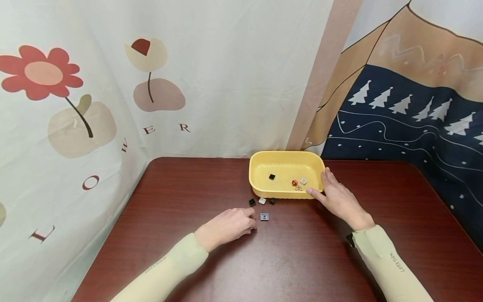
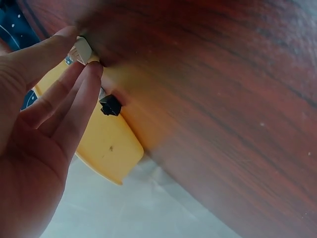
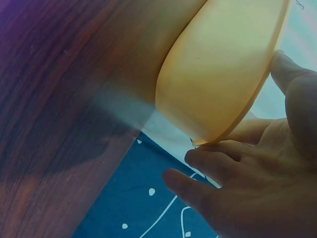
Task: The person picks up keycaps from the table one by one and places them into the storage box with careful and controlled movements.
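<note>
My left hand (image 1: 231,226) is low over the table, and in the left wrist view its thumb and fingertips pinch a small white keycap (image 2: 82,50); in the head view the fingers hide that piece. Just beyond lie a black keycap (image 1: 252,202), a white one (image 1: 262,201) and a dark one (image 1: 272,201), in a row before a yellow basin (image 1: 288,194). A grey keycap (image 1: 264,217) sits right of the left fingertips. My right hand (image 1: 341,201) touches the basin's right end, thumb at the rim and fingers extended along the outer side.
Inside the basin are a black piece (image 1: 272,177), an orange piece (image 1: 294,183), a white piece (image 1: 303,181) and a pale yellowish one (image 1: 298,188). Printed cloth (image 1: 226,84) hangs behind the dark red wooden table (image 1: 302,260).
</note>
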{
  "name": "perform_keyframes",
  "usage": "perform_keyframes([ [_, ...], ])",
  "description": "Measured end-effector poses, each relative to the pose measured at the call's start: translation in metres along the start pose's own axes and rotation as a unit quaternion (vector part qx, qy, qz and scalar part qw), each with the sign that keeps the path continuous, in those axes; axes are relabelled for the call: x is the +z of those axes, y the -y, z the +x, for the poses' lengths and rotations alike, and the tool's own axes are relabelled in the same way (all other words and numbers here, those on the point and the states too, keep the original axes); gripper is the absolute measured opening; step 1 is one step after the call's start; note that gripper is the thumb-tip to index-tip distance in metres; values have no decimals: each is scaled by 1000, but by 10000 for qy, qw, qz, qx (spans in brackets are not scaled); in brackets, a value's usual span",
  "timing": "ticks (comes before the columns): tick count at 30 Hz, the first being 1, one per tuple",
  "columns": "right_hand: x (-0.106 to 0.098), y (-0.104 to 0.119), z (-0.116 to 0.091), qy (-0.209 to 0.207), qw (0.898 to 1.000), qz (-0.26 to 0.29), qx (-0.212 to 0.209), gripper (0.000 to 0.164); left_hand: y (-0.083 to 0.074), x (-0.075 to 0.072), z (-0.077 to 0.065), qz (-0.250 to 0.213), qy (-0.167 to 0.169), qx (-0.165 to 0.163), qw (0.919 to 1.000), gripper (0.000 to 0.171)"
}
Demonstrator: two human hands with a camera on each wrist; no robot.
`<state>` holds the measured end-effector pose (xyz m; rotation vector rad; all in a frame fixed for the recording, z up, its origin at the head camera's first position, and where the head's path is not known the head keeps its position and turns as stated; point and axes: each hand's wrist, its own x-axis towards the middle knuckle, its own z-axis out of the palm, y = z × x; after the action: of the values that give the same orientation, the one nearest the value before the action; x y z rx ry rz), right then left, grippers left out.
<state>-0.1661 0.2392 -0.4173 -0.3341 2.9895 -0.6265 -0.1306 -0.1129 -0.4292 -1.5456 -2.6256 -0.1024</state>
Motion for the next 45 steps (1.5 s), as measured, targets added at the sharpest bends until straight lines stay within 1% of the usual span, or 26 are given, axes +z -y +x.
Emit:
perform_keyframes([
  [6,-1,1,0,-30,10000,25,-22,98,0,0,0,-84,-10,-92,9999,15],
  [10,-2,3,-1,-23,10000,36,-6,98,1,-2,0,-133,-127,-112,9998,18],
  [15,-2,3,-1,4,10000,58,3,100,4,-9,-1,-155,-369,-261,9989,14],
  [20,-1,3,-1,-7,10000,57,2,100,7,-17,-1,-288,-579,-459,9968,7],
  [23,-1,3,-1,-29,10000,56,-12,100,9,-20,-2,-370,-682,-605,9951,6],
  [27,-1,3,-1,-14,10000,88,13,101,11,-23,-2,-433,-895,-722,9924,6],
  [31,-1,2,-1,26,9999,114,53,102,11,-26,-1,-474,-1139,-750,9895,6],
  [37,-2,2,-1,62,9999,120,77,102,12,-28,4,-540,-1446,-719,9854,12],
  [41,-2,2,-1,52,9999,137,68,102,13,-30,9,-559,-1751,-684,9806,15],
  [45,-2,3,-1,61,9999,144,71,103,14,-32,12,-566,-1986,-721,9758,18],
])
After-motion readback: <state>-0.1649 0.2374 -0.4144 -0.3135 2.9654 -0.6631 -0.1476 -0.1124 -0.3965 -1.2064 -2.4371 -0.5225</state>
